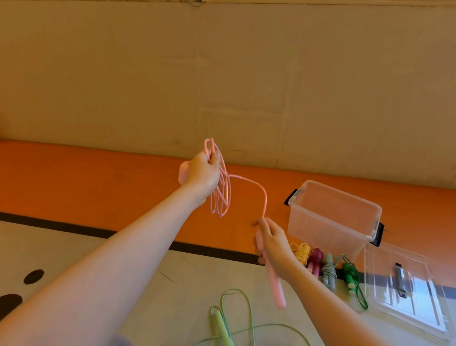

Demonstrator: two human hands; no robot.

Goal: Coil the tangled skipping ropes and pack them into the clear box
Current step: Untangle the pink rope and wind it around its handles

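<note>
My left hand [202, 174] is raised and closed around several loops of a pink skipping rope [222, 192], with one pink handle peeking out behind the wrist. A free length of the rope arcs right and down to my right hand [274, 244], which grips the rope's other pink handle [276, 286] pointing down. The clear box [332, 214] stands open and empty on the orange floor to the right. A light green rope [231, 343] lies tangled on the floor below my hands.
Beside the box lie several coiled ropes: yellow [301, 253], maroon [315, 258], grey [329, 270] and dark green [352, 277]. The clear lid [407, 289] rests flat to their right. A wall rises behind the orange strip; a black line crosses the floor.
</note>
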